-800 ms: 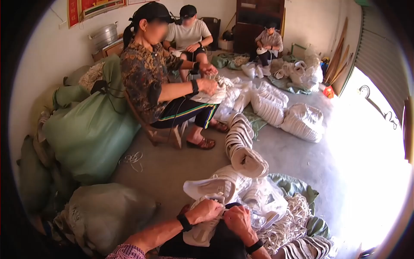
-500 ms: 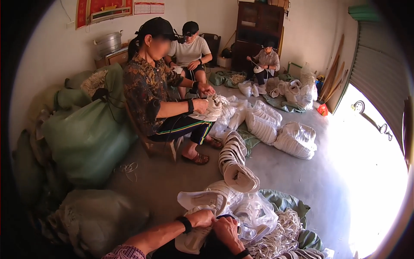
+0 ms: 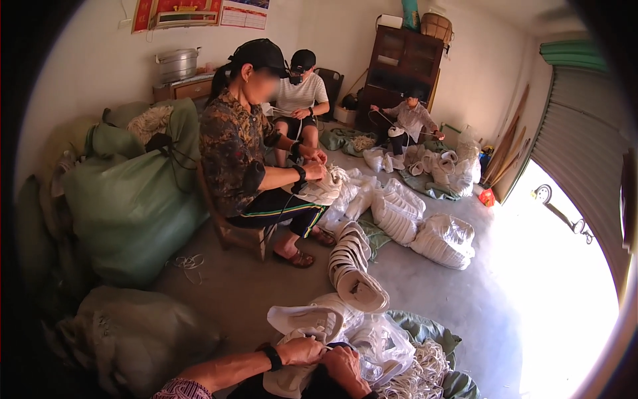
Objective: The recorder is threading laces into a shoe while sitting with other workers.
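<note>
A white shoe upper [image 3: 286, 382] lies over my dark-clothed lap, partly hidden under my hands. My left hand [image 3: 300, 350], with a black band at the wrist, pinches at the upper's edge. My right hand [image 3: 342, 369] is curled close beside it, fingertips bent together. Between the fingertips a short piece of pale shoelace [image 3: 326, 347] shows; both hands appear closed on it. Just beyond stands another white shoe upper [image 3: 300, 319], its opening facing up. A clear plastic bag [image 3: 385, 342] of uppers lies to the right of my hands.
A heap of loose laces [image 3: 425, 372] lies on green sacking [image 3: 422, 326] at right. A curved stack of nested uppers [image 3: 350, 266] stands ahead. Large green sacks [image 3: 133, 206] fill the left. A co-worker [image 3: 242, 133] sits nearby; others work farther back. The roller door [image 3: 585, 126] is partly raised.
The view has tilted up slightly, so my hands sit lower in it. Both stay together at the upper, with a bit of lace now showing. The farthest co-worker's arms have spread apart.
</note>
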{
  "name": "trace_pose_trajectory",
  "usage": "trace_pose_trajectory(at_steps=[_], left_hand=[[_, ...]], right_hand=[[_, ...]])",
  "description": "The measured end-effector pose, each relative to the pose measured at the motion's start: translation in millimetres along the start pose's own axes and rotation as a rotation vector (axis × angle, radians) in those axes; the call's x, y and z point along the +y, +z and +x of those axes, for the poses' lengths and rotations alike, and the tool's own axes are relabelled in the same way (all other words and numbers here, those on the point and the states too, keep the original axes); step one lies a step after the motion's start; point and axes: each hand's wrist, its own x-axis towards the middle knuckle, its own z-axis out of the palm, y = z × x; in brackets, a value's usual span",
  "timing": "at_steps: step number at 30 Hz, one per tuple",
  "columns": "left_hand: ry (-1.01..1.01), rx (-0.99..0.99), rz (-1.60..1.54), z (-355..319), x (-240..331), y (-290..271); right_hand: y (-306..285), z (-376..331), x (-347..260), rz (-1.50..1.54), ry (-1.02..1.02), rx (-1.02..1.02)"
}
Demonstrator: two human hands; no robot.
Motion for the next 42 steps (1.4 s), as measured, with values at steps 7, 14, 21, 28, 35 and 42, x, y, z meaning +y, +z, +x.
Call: trace_pose_trajectory(at_steps=[7,14,21,28,35,42], left_hand=[[-0.100,0.178,-0.281,-10.4,-4.0,1.2],[-0.020,0.054,-0.232,-8.1,-3.9,8.0],[0.011,0.052,-0.144,-2.5,-10.6,13.9],[-0.012,0.089,-0.294,-2.4,-7.3,19.6],[0.017,-0.129,-0.487,-1.3,-9.5,14.1],[-0.082,-0.164,-0.594,-1.9,-1.0,10.1]], right_hand=[[-11.0,11.9,-10.4,0.300,-0.061,0.198],[-28.2,32.5,-2.2,0.623,0.263,0.274],[-16.3,32.5,4.5,0.856,0.314,0.191],[-26.1,27.0,-5.4,1.518,0.483,0.132],[-68.3,17.0,2.9,1.308,0.478,0.128],[-162.1,-2.9,39.8,1.273,0.423,0.403]])
